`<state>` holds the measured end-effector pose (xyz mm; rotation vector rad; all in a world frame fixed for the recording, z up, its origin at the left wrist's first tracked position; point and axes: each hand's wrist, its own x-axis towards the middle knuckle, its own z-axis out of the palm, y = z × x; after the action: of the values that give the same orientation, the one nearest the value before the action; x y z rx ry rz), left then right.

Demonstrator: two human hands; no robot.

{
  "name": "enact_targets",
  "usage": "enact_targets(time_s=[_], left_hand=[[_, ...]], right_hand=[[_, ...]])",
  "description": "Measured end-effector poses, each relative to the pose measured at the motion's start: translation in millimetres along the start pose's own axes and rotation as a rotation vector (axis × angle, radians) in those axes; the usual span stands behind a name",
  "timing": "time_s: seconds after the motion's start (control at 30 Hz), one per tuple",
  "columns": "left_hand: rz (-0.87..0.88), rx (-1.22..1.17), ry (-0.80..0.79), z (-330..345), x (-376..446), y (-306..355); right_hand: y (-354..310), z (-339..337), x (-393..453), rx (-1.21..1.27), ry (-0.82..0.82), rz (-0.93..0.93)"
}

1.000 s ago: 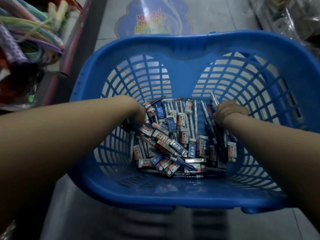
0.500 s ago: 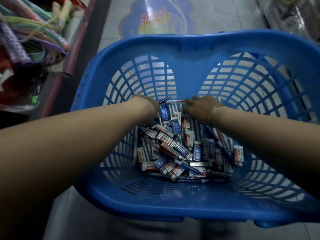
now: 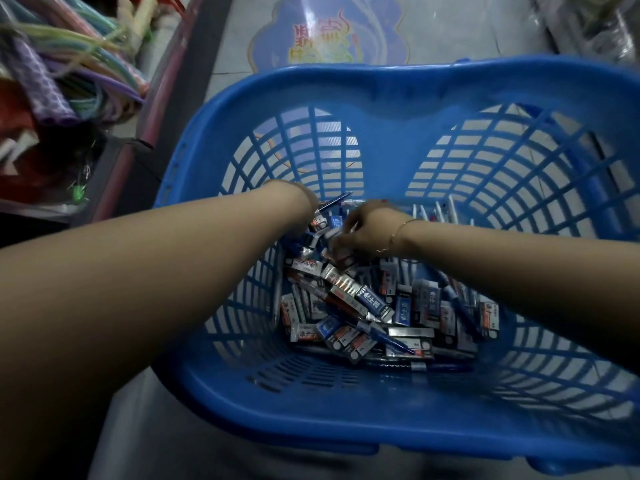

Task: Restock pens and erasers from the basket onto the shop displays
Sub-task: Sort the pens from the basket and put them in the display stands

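Erasers (image 3: 374,303) in blue and orange sleeves, heaped with pens (image 3: 388,336) on the floor of the blue basket (image 3: 381,95), centre of frame. My right hand (image 3: 363,230), thin bracelet at the wrist, is down in the far end of the heap, fingers curled among the packets; I cannot tell what they grip. My left hand (image 3: 304,206) sits just beside it, mostly hidden behind the wrist, a blue pen (image 3: 334,201) jutting out; hold unclear. Upper left: coloured cords (image 3: 69,57) on a shelf. Top centre: a floor sticker (image 3: 329,36).
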<state>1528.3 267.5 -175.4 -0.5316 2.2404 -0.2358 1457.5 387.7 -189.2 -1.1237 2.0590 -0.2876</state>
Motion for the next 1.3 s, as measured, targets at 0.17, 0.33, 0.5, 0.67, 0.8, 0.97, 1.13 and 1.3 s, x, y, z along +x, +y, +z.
enact_targets(time_s=[0.17,0.33,0.5,0.67,0.8,0.97,1.13,1.3], left_hand=[[0.072,-0.173,0.216,-16,-5,14],[0.439,-0.412,0.115,-5,-9,42],[0.376,-0.487,0.113,9,4,53],[0.331,-0.571,0.036,6,9,40],[0.287,-0.497,0.007,5,9,47],[0.263,-0.598,-0.226,-20,1,20],[0.196,-0.053,-0.306,-36,-3,0],[0.2,0.312,-0.293,-17,-10,18]], right_hand=[[7,-29,5,0.208,0.14,0.276],[27,-18,-24,0.242,-0.285,0.466],[27,24,-11,0.101,-0.025,0.392],[32,25,-2,0.175,0.01,0.341],[31,19,0,0.407,-0.001,0.384],[19,-7,-4,0.331,-0.181,0.369],[-16,1,-20,0.484,-0.425,0.247],[-23,29,-21,0.337,-0.382,0.1]])
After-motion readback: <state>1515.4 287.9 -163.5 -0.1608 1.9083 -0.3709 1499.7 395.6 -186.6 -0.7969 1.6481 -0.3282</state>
